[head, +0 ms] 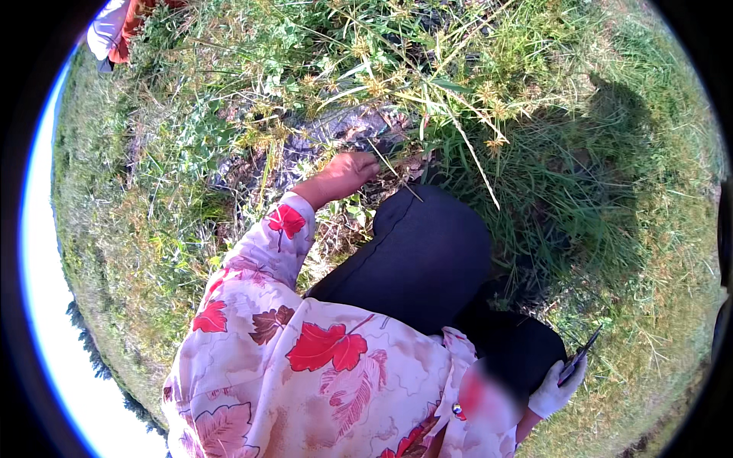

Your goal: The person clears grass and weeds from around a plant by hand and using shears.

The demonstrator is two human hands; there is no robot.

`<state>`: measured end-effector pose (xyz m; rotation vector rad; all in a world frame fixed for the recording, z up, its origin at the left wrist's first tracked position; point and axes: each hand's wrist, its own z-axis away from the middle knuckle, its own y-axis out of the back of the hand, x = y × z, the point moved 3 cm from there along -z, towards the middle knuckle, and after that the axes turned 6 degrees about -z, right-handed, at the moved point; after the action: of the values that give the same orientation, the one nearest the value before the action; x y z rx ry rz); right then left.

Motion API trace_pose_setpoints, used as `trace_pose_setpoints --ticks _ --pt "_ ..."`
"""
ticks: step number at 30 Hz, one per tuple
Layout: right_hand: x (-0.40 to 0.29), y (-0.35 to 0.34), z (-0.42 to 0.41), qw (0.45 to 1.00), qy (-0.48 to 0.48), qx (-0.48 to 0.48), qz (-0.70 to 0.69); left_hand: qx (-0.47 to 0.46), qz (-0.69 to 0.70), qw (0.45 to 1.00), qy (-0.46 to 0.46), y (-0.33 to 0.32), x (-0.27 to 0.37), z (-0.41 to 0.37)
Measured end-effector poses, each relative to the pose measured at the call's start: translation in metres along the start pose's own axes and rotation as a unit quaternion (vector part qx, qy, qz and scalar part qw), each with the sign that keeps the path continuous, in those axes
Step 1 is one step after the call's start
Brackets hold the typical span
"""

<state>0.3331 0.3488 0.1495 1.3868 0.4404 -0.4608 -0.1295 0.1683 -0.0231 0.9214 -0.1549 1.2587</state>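
My bare left hand (pixel 354 169) is low over the ground beyond my bent knee, its fingers curled and pointing away. Whether anything is between them is hidden. Just beyond it lies a patch of shiny, dark sheet (pixel 349 129), which looks like plastic mulch film, littered with dry plant bits. A thin dry stem (pixel 395 169) slants beside the fingertips toward my knee. My right hand (pixel 554 386), in a white glove, rests against my other knee and grips a small cutting tool (pixel 579 355) with a dark pointed blade directed up and outward.
Tall grass and sedge with spiky yellowish seed heads (pixel 375 86) lean over the dark sheet. Dense grass (pixel 544 189) lies in my shadow to the right. Dark trousers (pixel 424 257) cover my bent legs. At the upper left edge, part of another person's clothing (pixel 117 34) shows.
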Motion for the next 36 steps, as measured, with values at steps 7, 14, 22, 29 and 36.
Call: trace_pose_setpoints --ticks 7,14,22,29,36 --pt "0.002 -0.001 -0.005 0.999 -0.031 -0.014 -0.035 0.131 -0.402 0.906 0.030 0.078 -0.045 -0.006" --pt "-0.008 -0.002 -0.006 0.998 -0.018 -0.018 0.058 0.083 -0.459 0.882 -0.057 0.018 -0.008 -0.115" --pt "-0.006 0.000 -0.008 0.998 -0.043 -0.012 0.048 0.100 -0.584 0.805 0.036 0.027 -0.095 -0.165" --pt "-0.005 0.002 -0.008 0.998 -0.041 -0.011 0.039 -0.054 -0.570 0.820 0.014 0.030 -0.103 -0.137" --pt "-0.015 0.005 0.001 0.997 -0.042 0.009 0.065 0.009 -0.364 0.904 0.223 0.023 -0.029 -0.118"
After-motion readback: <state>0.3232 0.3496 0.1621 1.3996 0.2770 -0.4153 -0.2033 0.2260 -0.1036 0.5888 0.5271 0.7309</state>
